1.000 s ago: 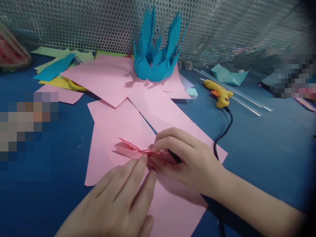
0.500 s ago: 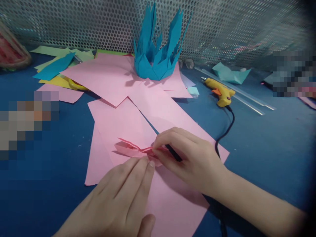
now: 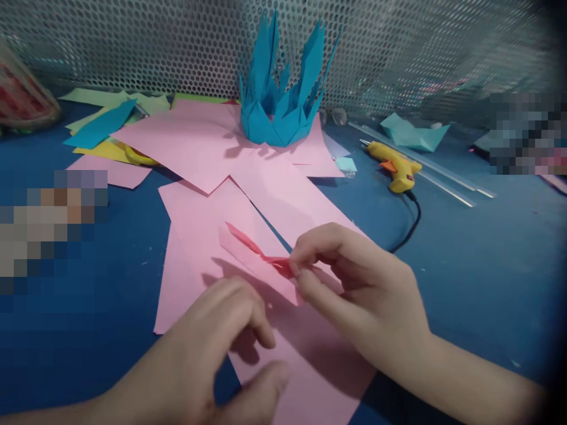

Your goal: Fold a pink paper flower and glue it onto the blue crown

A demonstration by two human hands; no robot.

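Between thumb and fingertips, my right hand [image 3: 354, 289] pinches the right end of a folded pink paper piece [image 3: 261, 257]. The piece is tilted, its left end raised, and it casts a shadow on the pink sheets below. My left hand [image 3: 230, 330] hovers just in front of it, fingers curled and thumb apart, with nothing in its grasp. Under both hands lie overlapping pink paper sheets [image 3: 195, 218]. Part of the folded piece's right end is hidden behind my right fingers.
A blue folded-paper crown [image 3: 279, 118] stands at the back on pink sheets. To its right lie a yellow glue gun [image 3: 394, 165] with a black cord, clear glue sticks [image 3: 447, 186] and a mint folded paper [image 3: 414, 134]. Coloured paper scraps [image 3: 101, 124] lie back left, before a perforated metal panel [image 3: 177, 47].
My right hand has lifted and tilted the folded pink paper off the sheets. My left hand has come away from it, its fingers now curled and its thumb spread.
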